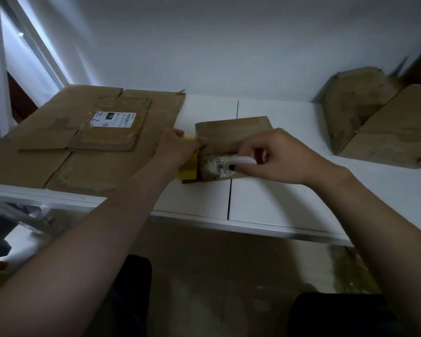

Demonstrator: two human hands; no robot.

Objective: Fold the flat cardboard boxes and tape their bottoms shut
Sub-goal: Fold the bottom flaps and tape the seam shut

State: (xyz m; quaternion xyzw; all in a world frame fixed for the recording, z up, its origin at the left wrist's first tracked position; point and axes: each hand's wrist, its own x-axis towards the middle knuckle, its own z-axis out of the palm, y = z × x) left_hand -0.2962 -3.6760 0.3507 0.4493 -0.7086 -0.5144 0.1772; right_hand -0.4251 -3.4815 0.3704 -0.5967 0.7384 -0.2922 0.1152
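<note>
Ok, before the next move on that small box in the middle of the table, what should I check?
1. Small box rests on the table: ok.
2. Left hand has a grip on the yellow tool at the box's left side: ok.
3. Right hand pinches the white tool at the near face: ok.
4. Tape strip lies smooth: not ok, it looks crinkled.
5. Tape is cut free: cannot tell.
6. Flat cardboard lies apart from the box: ok.
</note>
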